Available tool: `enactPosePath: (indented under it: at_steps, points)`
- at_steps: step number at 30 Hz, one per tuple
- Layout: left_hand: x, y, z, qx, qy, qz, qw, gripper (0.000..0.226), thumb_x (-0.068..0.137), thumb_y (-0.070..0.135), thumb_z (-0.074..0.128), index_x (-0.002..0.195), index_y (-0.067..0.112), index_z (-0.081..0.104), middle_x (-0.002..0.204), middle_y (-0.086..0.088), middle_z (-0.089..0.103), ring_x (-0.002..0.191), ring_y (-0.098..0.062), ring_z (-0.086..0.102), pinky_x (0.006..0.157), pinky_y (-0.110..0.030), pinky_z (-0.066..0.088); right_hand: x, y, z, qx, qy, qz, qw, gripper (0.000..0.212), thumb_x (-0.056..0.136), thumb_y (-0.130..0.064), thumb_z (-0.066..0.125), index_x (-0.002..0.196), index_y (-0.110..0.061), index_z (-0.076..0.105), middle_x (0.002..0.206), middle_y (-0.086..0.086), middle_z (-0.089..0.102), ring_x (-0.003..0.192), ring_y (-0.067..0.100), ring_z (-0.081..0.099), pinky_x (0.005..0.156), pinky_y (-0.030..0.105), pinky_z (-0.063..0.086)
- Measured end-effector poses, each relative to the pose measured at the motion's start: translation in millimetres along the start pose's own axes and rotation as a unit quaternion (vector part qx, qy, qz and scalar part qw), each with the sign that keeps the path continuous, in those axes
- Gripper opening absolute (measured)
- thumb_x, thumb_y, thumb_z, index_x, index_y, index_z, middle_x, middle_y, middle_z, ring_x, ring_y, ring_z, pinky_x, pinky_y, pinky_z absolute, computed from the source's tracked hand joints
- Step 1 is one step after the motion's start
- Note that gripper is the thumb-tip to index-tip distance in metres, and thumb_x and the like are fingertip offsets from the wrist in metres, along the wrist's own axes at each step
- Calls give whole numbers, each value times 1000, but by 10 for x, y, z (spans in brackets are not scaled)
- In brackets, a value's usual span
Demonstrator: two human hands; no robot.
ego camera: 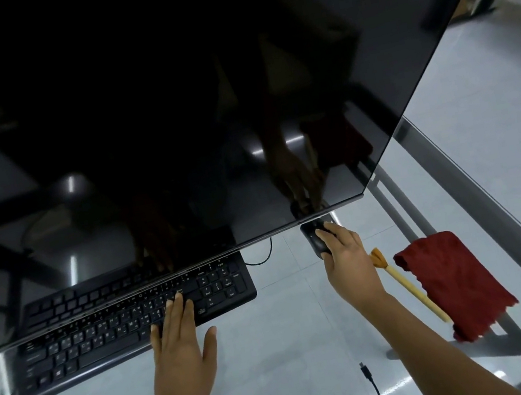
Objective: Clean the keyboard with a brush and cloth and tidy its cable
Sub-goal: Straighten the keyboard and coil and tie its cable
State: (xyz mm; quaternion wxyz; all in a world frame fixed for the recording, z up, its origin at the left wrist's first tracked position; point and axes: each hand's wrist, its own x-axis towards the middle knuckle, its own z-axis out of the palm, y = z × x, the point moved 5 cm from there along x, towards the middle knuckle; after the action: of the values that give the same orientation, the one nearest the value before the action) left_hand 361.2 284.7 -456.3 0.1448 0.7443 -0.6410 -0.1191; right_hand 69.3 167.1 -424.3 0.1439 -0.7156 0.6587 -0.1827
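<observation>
A black keyboard (pixel 108 332) lies on the glass table, its far edge hidden under a big dark monitor. My left hand (pixel 181 350) rests flat on the keyboard's right part, fingers spread over the keys. My right hand (pixel 347 265) grips a black mouse (pixel 315 240) just below the monitor's lower right corner. A thin black cable (pixel 262 258) loops from behind the keyboard's right end. A wooden brush (pixel 406 283) with a tan bristle tip lies to the right of my right hand, beside a red cloth (pixel 455 281).
The dark monitor (pixel 200 103) fills the upper view and overhangs the keyboard. A loose black cable with a USB plug (pixel 366 372) lies near the front between my arms. The glass table (pixel 296 347) shows metal legs and floor tiles beneath.
</observation>
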Motion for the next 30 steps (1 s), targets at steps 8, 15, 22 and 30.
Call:
enactPosePath:
  at_steps: [8, 15, 22, 30]
  points:
    - [-121, -186, -246, -11, 14, -6, 1000, 73, 93, 53, 22, 148, 7, 33, 159, -3, 22, 147, -12, 8, 120, -40, 7, -237, -270, 34, -11, 27, -54, 998, 47, 80, -1, 71, 125, -5, 61, 130, 16, 54, 118, 34, 52, 99, 46, 49]
    - [-671, -954, -750, -16, 43, -101, 994, 43, 87, 16, 68, 127, 2, 60, 136, -15, 54, 125, -32, 51, 105, -44, 43, -918, -1504, 566, 34, -82, -191, 977, 45, 74, 2, 73, 118, -7, 66, 123, 16, 59, 107, 36, 60, 90, 45, 53]
    - [-1524, -1932, -1165, -26, 78, -223, 971, 21, 87, 11, 67, 107, 7, 69, 115, -10, 61, 105, -29, 60, 88, -41, 53, -1487, -2690, 1074, 56, -214, -271, 937, 39, 86, -4, 59, 125, -10, 62, 129, 9, 54, 116, 32, 53, 99, 42, 44]
    - [-1709, -2183, -1159, -45, 42, -252, 966, 13, 92, 12, 60, 102, 10, 69, 97, -7, 66, 85, -25, 63, 73, -31, 53, -1764, -3319, 1424, 40, -300, -286, 909, 43, 92, -9, 50, 135, -15, 52, 137, 3, 45, 125, 24, 44, 104, 35, 38]
